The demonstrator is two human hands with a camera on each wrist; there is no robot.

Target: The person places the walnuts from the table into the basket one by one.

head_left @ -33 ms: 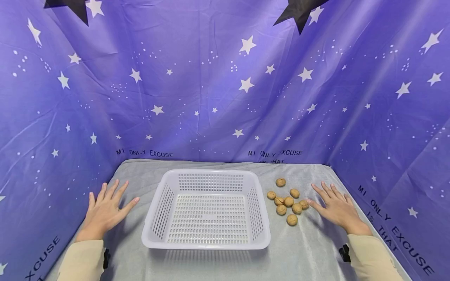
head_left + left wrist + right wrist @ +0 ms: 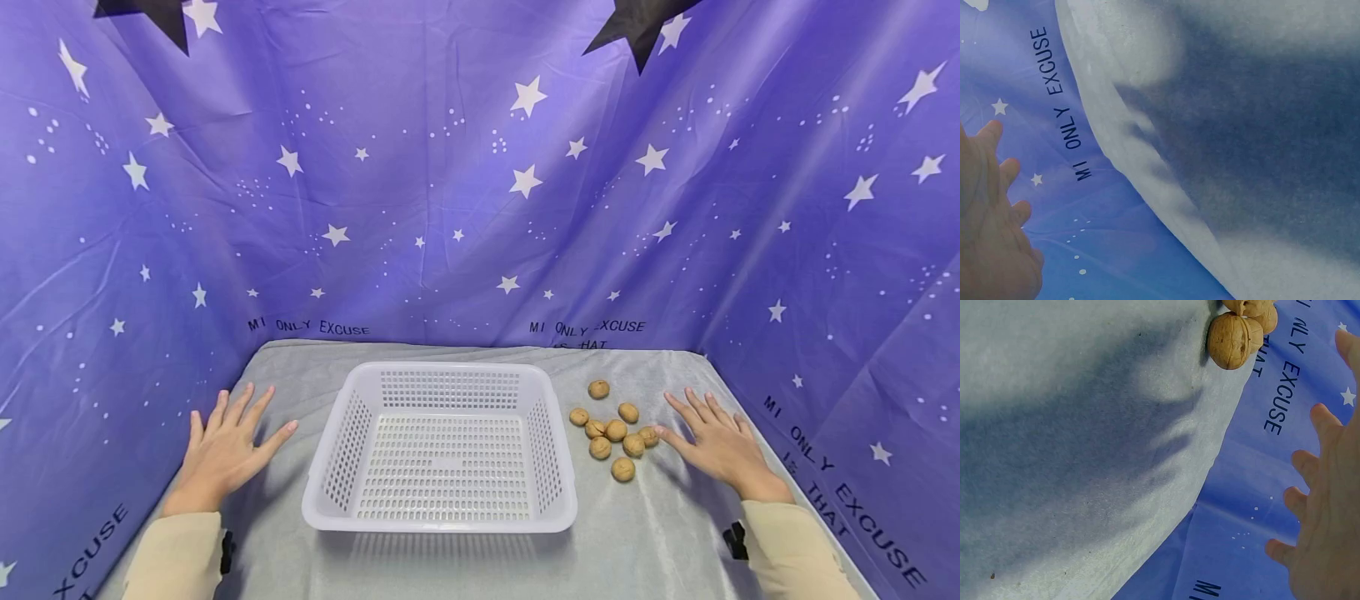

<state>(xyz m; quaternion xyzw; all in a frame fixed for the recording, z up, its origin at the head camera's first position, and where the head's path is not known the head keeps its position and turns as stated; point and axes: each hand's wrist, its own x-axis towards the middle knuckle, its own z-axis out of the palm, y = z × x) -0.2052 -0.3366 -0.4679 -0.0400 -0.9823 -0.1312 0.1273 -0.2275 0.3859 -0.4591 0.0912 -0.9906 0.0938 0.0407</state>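
Note:
A white plastic basket (image 2: 442, 527) with slotted walls and base stands in the middle of the grey cloth, with nothing inside. To its right lie several walnuts (image 2: 616, 430) in a loose cluster, some touching one another. My left hand (image 2: 225, 450) hovers left of the basket, fingers spread, holding nothing. Beyond the walnuts on the right, my right hand (image 2: 716, 442) is likewise spread over the cloth, its thumb tip overlapping the rightmost walnut (image 2: 648, 437) in the head view. The right wrist view catches a walnut (image 2: 1229, 341) at the top, apart from the fingers.
Grey cloth (image 2: 420, 571) covers the table. Purple curtains (image 2: 420, 167) with stars and lettering rise behind it and along both sides, close to each hand. In the left wrist view, the hand's shadow falls on the cloth (image 2: 1285, 262).

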